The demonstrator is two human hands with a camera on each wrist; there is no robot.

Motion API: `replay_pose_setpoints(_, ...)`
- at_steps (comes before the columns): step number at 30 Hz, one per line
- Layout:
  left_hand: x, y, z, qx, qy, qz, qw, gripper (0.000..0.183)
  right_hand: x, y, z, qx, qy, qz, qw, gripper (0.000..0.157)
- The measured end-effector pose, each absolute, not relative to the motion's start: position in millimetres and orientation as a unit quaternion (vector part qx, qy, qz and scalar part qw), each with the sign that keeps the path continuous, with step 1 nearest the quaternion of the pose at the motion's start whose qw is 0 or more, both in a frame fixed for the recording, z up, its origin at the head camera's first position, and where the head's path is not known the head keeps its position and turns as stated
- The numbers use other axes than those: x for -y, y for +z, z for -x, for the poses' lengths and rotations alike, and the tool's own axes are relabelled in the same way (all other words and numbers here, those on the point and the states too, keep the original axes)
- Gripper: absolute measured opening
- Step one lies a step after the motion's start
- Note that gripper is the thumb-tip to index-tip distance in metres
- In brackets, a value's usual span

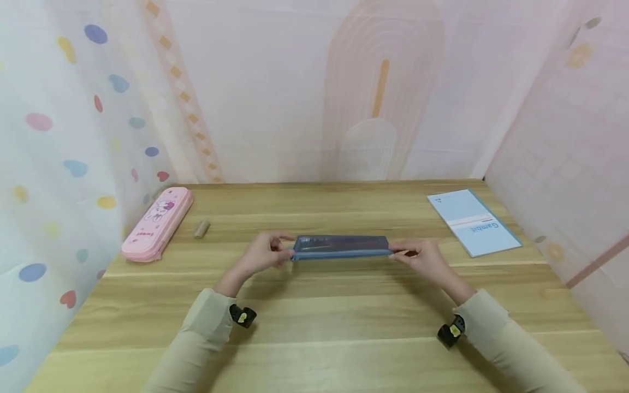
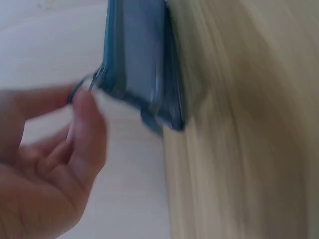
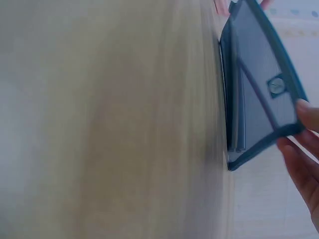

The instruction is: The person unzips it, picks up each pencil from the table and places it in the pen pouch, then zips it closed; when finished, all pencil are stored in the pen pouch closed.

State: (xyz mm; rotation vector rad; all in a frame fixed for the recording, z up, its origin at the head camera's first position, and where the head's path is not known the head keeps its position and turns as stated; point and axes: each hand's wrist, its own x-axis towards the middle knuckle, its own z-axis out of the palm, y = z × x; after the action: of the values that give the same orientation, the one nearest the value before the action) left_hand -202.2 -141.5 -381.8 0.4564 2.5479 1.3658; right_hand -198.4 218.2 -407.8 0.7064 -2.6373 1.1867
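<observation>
A see-through pouch with dark blue edging [image 1: 341, 246] stands upright, long side across the table, between my two hands. Long thin items show faintly inside it, too blurred to name. At its left top corner my left hand [image 1: 265, 254] pinches a small dark loop [image 2: 75, 92] between thumb and forefinger. My right hand [image 1: 423, 259] grips the right top corner with thumb and fingers. In the right wrist view, the pouch [image 3: 264, 55] has a small round emblem on its face, close to the right fingers.
A pink pencil case [image 1: 158, 224] lies at the left edge, with a small tan cylinder [image 1: 201, 229] beside it. On the right lies a pale blue notebook [image 1: 474, 221]. Patterned curtains [image 1: 275, 98] hang behind the wooden table [image 1: 314, 349] and at both sides.
</observation>
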Motion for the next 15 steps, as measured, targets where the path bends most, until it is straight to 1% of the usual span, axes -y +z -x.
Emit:
replay_pose_setpoints(3, 147, -386, 198, -0.874, 0.403, -0.207, 0.178, 0.032, -219, -408, 190, 0.901, 0.33, -0.28, 0.041, 0.017)
replay_pose_setpoints(6, 149, -391, 194, -0.876, 0.354, -0.247, 0.217, 0.027, -216, -408, 185, 0.904, 0.256, -0.342, 0.024, 0.016)
replay_pose_setpoints(10, 149, -396, 192, -0.878, 0.335, -0.249, 0.235, 0.024, -213, -411, 184, 0.895, 0.201, -0.396, 0.028, 0.012)
replay_pose_setpoints(15, 150, -398, 189, -0.873, 0.344, -0.243, 0.247, 0.027, -211, -415, 183, 0.895, 0.198, -0.398, 0.03, 0.01)
